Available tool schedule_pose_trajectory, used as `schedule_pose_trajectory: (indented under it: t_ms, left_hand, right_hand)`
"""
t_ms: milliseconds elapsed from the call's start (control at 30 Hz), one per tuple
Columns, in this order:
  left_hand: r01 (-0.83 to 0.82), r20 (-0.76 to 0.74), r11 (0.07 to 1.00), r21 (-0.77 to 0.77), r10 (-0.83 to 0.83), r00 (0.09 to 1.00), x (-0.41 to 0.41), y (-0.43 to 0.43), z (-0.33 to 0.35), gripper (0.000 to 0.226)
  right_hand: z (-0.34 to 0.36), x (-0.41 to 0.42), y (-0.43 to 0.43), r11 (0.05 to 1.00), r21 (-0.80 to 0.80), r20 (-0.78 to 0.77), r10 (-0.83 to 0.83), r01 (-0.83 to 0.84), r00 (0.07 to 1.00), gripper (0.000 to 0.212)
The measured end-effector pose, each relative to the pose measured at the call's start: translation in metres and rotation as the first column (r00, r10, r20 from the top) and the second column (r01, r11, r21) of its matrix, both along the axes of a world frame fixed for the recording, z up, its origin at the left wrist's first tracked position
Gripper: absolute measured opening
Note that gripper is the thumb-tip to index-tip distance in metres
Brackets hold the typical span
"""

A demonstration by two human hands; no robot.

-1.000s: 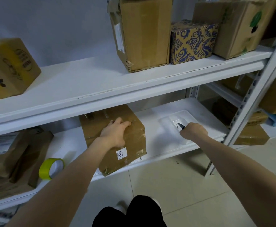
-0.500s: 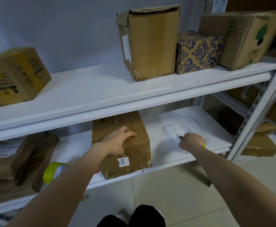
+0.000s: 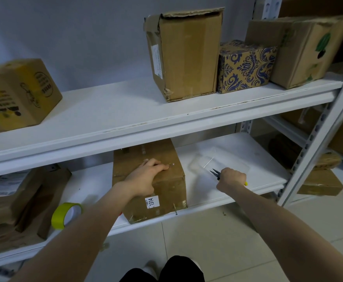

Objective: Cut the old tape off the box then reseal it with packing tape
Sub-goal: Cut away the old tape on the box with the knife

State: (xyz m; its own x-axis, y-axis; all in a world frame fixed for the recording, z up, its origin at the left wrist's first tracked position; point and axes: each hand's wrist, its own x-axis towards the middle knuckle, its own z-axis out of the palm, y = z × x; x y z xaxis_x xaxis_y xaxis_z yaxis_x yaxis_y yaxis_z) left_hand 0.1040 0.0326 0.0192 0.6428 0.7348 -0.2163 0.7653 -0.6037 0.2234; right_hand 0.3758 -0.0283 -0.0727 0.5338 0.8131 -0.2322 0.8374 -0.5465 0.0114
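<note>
Your box, snips and tape on the lower shelf

Your brown cardboard box [image 3: 162, 192] sits closed, its "1314" label facing you; dark-bladed snips [image 3: 215, 172] point away to its right, and the yellow-green packing tape roll [image 3: 64, 215] stands on edge to its left.

Lower white shelf [image 3: 237, 159]: taped box [image 3: 158, 192] labelled 1314 sits under the left hand [image 3: 146, 178], yellow-green tape roll [image 3: 65, 215] left of that forearm, brown packages [image 3: 13, 202] further left. Clear plastic tray [image 3: 227, 159] just beyond the right hand [image 3: 230, 178]. Upper shelf [image 3: 125, 110] above both hands carries four cardboard boxes.
</note>
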Motion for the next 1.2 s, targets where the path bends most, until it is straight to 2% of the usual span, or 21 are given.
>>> schedule_pose_trajectory:
  t_ms: [167,333,567,700,833,933,1000,1100,1200]
  left_hand:
    - [-0.004,0.001,1.0,0.001,0.004,1.0,0.0,0.0,0.0,0.087]
    - [-0.016,0.008,1.0,-0.001,0.016,1.0,0.0,0.0,-0.002,0.086]
    - [-0.016,0.017,1.0,0.004,0.016,1.0,0.001,-0.001,0.001,0.086]
    - [-0.033,0.02,0.999,0.011,0.033,0.999,0.0,-0.003,0.001,0.086]
    - [-0.075,0.027,0.994,0.081,0.074,0.997,-0.001,-0.006,0.006,0.079]
    - [-0.137,0.088,0.978,0.155,0.124,0.988,-0.004,-0.013,0.01,0.064]
    - [-0.161,0.106,0.964,0.211,0.141,0.984,-0.005,-0.018,0.011,0.054]
    - [-0.189,0.14,0.956,0.227,0.16,0.977,-0.006,-0.025,0.009,0.047]
    - [-0.208,0.166,0.951,0.228,0.172,0.971,-0.005,-0.029,0.008,0.044]
  right_hand:
    - [0.001,0.006,0.006,0.999,0.033,-0.01,-0.023,0.024,1.0,0.024]
    - [0.004,0.012,0.008,0.999,0.049,-0.009,0.023,-0.023,1.0,0.025]
    - [0.009,-0.016,0.0,0.994,0.097,-0.271,0.081,-0.057,0.959,0.016]
    - [0.027,-0.03,-0.011,0.966,0.244,-0.423,0.029,0.083,0.906,0.022]
    - [0.058,-0.038,-0.032,0.895,0.405,-0.53,0.064,0.186,0.846,0.024]
    - [0.077,-0.046,-0.05,0.885,0.455,-0.463,0.141,0.098,0.875,0.017]
    - [0.084,-0.053,-0.059,0.889,0.457,-0.362,0.203,-0.017,0.91,0.02]
    - [0.086,-0.069,-0.069,0.894,0.399,-0.158,0.284,-0.202,0.946,0.025]
    - [0.09,-0.087,-0.073,0.896,0.36,-0.059,0.302,-0.262,0.952,0.028]
